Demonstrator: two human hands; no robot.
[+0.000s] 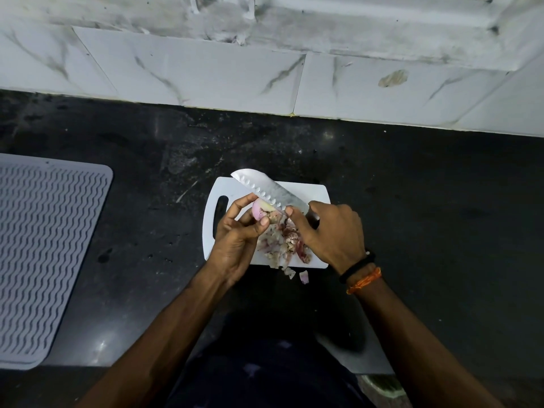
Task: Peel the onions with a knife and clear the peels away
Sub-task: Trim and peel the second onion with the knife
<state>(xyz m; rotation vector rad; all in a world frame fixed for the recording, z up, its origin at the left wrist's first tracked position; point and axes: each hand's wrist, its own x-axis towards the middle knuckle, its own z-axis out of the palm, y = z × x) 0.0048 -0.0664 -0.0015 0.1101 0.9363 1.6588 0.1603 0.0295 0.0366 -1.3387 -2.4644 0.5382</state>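
1. a ridged grey mat (44, 254) is seen well to the left of the cutting board (318, 195), flat on the dark counter (441, 201).
2. just over the board's left part, an onion (260, 209) is pinched in the left hand (235, 240), thumb and fingertips curled round it, its pale peeled side turned up.
3. the knife (265, 189) is laid across the top of the onion; its long axis runs from the tip, beyond the board's far left corner, down and right to the handle over the board's right half.
4. the handle is clenched in the right hand (332, 231), with the thumb stretched toward the onion.
5. the onion thus lies left of the knife grip, at the blade's middle; the next strip of skin is judged to be drawn toward that thumb.
6. a heap of peels (282, 242) is seen on the board's near half, under both hands, and a few scraps (303, 276) have spilled just past the board's near edge, yet to be cleared.
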